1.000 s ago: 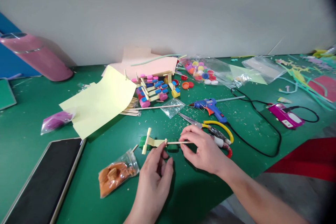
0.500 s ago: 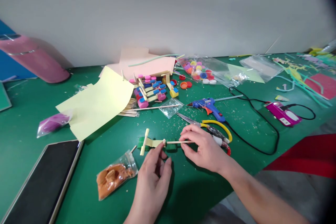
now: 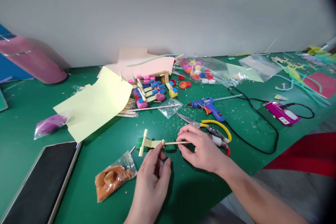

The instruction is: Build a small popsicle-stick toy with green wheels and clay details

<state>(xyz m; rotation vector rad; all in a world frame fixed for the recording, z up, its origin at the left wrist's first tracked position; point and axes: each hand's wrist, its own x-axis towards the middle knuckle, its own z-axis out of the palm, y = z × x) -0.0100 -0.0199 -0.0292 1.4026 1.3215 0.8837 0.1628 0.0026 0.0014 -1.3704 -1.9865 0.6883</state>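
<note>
The right hand (image 3: 201, 148) pinches a thin wooden stick (image 3: 172, 143) between its thumb and fingertips, the fingers curved and close together. The stick runs level towards the left hand (image 3: 152, 178), whose index fingertip touches a small pale lump (image 3: 163, 142) at the stick's end. The left thumb stands apart from that fingertip, and the other fingers are bent beneath, partly hidden.

At the lump, the stick meets a pale yellow strip (image 3: 153, 144), which leads to a yellow crosspiece (image 3: 143, 142) lying over a green part (image 3: 139, 145). This small assembly is over the middle of the tabletop (image 3: 115, 131), towards its front edge. A bag of orange material (image 3: 112, 178) lies near the left hand, on the side away from the right. Scissors (image 3: 193, 121) with taped handles lie just beyond the right hand, and a blue glue gun (image 3: 207, 105) lies behind them.
</note>
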